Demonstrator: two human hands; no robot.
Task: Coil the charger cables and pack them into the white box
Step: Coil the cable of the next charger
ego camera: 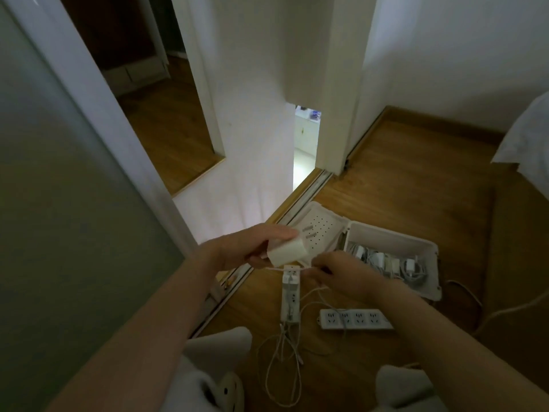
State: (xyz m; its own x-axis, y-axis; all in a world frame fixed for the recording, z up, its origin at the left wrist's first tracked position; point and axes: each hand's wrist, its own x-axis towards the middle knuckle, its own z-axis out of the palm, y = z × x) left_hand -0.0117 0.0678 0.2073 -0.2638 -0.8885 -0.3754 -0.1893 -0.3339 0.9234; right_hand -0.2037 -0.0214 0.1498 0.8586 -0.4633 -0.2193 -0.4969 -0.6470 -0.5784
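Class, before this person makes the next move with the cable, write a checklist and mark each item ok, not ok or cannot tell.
1. Left hand grip on charger brick: ok.
2. Right hand pinching the cable: ok.
3. Cable fully coiled: not ok, loops trail on the floor.
4. White box open: ok.
5. Room left in box: cannot tell, chargers already inside.
6. Cable clear of power strip: cannot tell.

Bare forearms (148,319), pale trousers (218,341), perhaps a slipper (227,389)
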